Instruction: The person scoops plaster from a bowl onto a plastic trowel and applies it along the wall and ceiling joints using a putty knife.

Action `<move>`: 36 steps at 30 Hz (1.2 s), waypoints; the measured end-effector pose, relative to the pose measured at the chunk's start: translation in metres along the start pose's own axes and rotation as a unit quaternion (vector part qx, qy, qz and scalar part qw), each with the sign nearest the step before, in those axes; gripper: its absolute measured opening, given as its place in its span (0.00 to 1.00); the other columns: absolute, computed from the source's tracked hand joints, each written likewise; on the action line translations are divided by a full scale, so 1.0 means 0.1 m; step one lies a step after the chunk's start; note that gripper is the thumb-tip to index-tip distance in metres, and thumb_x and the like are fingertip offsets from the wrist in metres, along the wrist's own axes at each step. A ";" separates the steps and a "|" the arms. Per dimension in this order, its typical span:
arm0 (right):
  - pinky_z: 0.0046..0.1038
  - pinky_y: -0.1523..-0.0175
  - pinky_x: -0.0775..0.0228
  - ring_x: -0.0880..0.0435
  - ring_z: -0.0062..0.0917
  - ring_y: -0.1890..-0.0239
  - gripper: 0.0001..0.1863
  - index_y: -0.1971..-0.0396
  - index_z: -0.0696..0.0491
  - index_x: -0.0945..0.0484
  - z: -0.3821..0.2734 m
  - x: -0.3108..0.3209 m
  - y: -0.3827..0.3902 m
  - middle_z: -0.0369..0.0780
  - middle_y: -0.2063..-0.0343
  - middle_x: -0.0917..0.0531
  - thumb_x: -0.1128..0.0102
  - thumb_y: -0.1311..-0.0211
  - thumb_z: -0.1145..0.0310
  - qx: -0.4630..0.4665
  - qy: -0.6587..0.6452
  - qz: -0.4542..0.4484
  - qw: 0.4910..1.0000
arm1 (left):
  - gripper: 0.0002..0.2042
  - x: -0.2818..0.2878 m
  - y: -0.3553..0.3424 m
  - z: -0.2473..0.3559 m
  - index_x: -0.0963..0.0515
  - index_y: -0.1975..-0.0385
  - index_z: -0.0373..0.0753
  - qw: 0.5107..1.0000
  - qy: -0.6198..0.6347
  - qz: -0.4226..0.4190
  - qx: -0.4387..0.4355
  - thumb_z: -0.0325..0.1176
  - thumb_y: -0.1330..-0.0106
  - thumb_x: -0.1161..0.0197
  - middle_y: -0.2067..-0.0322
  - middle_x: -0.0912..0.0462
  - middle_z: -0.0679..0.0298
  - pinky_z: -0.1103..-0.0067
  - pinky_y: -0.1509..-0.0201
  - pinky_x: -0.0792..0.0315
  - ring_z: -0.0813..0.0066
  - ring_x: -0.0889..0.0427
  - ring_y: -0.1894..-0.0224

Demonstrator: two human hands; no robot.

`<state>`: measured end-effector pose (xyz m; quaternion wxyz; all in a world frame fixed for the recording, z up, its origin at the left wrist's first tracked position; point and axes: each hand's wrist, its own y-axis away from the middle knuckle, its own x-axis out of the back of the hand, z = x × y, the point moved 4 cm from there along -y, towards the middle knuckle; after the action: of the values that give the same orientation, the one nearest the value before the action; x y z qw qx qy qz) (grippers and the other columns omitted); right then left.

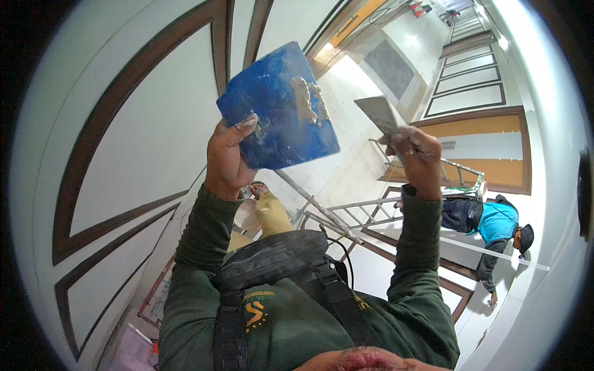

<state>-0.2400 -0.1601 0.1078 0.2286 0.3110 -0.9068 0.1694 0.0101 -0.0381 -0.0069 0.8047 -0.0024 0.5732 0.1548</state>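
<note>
My left hand (229,154) grips a square blue board (272,123), its thumb over the near face. Beige filler (304,99) is smeared in a lumpy patch on the board's right side, and pale residue marks the thumb. My right hand (418,157), dusty on the fingers, holds a flat metal putty knife (376,111) by its lower end, just right of the board and apart from it. The knife's blade points up and to the left.
Below me are a metal pole (309,201) and ladders (377,216). A co-worker (495,222) in a blue top reaches toward the right wall. White panelled wall with brown trim (136,142) runs along the left; a long corridor with orange-panelled doorways (482,148) stretches away.
</note>
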 end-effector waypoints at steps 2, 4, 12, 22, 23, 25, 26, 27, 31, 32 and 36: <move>0.24 0.69 0.27 0.20 0.20 0.75 0.09 0.60 0.59 0.20 -0.26 0.02 -0.05 0.42 0.76 0.16 0.48 0.38 0.78 -0.031 0.087 -0.052 0.994 | 0.17 0.02 0.03 0.06 0.34 0.48 0.33 0.995 -0.095 0.021 -0.026 0.25 0.37 0.46 0.55 0.23 0.55 0.64 0.49 0.21 0.64 0.20 0.51; 0.23 0.69 0.27 0.20 0.19 0.76 0.10 0.60 0.59 0.20 -0.47 -0.10 -0.21 0.43 0.76 0.16 0.48 0.39 0.77 -0.052 0.133 -0.079 0.987 | 0.16 0.06 -0.03 0.09 0.33 0.49 0.33 0.992 -0.124 0.022 -0.017 0.24 0.37 0.46 0.56 0.23 0.56 0.65 0.50 0.21 0.66 0.20 0.53; 0.32 0.66 0.24 0.16 0.34 0.73 0.12 0.57 0.55 0.18 -0.64 -0.23 -0.50 0.47 0.71 0.16 0.43 0.42 0.76 0.137 0.324 -0.234 0.906 | 0.11 0.08 0.08 -0.07 0.31 0.54 0.31 0.950 -0.307 0.044 -0.025 0.25 0.35 0.45 0.58 0.24 0.58 0.71 0.51 0.19 0.73 0.20 0.56; 0.32 0.67 0.22 0.14 0.32 0.75 0.15 0.54 0.53 0.19 -0.58 -0.37 -0.58 0.48 0.72 0.15 0.40 0.42 0.77 0.126 0.386 -0.271 0.873 | 0.11 0.13 0.12 -0.08 0.30 0.54 0.32 0.956 -0.291 0.041 0.001 0.26 0.34 0.45 0.57 0.25 0.56 0.72 0.53 0.18 0.72 0.20 0.55; 0.32 0.67 0.22 0.14 0.32 0.75 0.15 0.54 0.53 0.19 -0.58 -0.37 -0.59 0.48 0.72 0.15 0.40 0.42 0.77 0.125 0.387 -0.271 0.872 | 0.11 0.12 0.12 -0.08 0.30 0.54 0.32 0.954 -0.297 0.047 0.006 0.26 0.34 0.46 0.57 0.25 0.56 0.71 0.54 0.18 0.71 0.20 0.55; 0.33 0.67 0.21 0.14 0.32 0.75 0.14 0.54 0.54 0.20 -0.60 -0.39 -0.60 0.48 0.72 0.15 0.40 0.42 0.77 0.136 0.376 -0.280 0.872 | 0.12 0.08 0.12 -0.06 0.31 0.53 0.32 0.971 -0.234 0.054 0.019 0.26 0.34 0.46 0.57 0.25 0.55 0.72 0.53 0.18 0.70 0.20 0.55; 0.33 0.67 0.21 0.14 0.32 0.75 0.14 0.54 0.54 0.20 -0.61 -0.40 -0.62 0.48 0.72 0.15 0.40 0.42 0.77 0.137 0.377 -0.281 0.872 | 0.12 0.07 0.12 -0.07 0.32 0.52 0.32 0.983 -0.170 0.059 0.033 0.26 0.34 0.46 0.57 0.25 0.54 0.72 0.53 0.18 0.69 0.20 0.54; 0.33 0.67 0.21 0.14 0.33 0.75 0.14 0.54 0.54 0.20 -0.61 -0.41 -0.63 0.49 0.72 0.16 0.41 0.41 0.77 0.124 0.378 -0.288 0.871 | 0.12 0.07 0.12 -0.06 0.32 0.52 0.32 0.983 -0.169 0.059 0.032 0.26 0.34 0.46 0.57 0.25 0.54 0.72 0.53 0.18 0.69 0.20 0.54; 0.33 0.64 0.22 0.14 0.33 0.73 0.14 0.54 0.56 0.20 -0.54 -0.43 -0.65 0.50 0.70 0.16 0.43 0.41 0.79 0.120 0.419 -0.292 0.851 | 0.13 0.13 0.11 -0.09 0.33 0.51 0.32 0.983 -0.171 0.066 0.028 0.26 0.35 0.46 0.57 0.25 0.55 0.72 0.53 0.18 0.69 0.20 0.54; 0.33 0.64 0.22 0.14 0.33 0.73 0.14 0.54 0.56 0.20 -0.53 -0.43 -0.66 0.50 0.70 0.16 0.43 0.41 0.79 0.120 0.419 -0.293 0.851 | 0.13 0.15 0.10 -0.09 0.33 0.52 0.32 0.983 -0.170 0.065 0.020 0.26 0.35 0.45 0.57 0.25 0.55 0.71 0.53 0.18 0.70 0.20 0.55; 0.33 0.62 0.23 0.16 0.34 0.73 0.14 0.54 0.57 0.20 -0.61 -0.51 -0.74 0.49 0.73 0.16 0.44 0.41 0.79 0.075 0.485 -0.312 0.814 | 0.13 0.16 0.08 -0.11 0.33 0.52 0.32 0.963 -0.264 0.043 -0.029 0.25 0.36 0.45 0.57 0.24 0.55 0.69 0.53 0.19 0.70 0.19 0.56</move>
<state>-0.1379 -0.1629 0.1448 0.6552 0.4710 -0.5171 0.2854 0.0024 -0.0285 -0.0243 0.9195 0.0401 0.3355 0.2011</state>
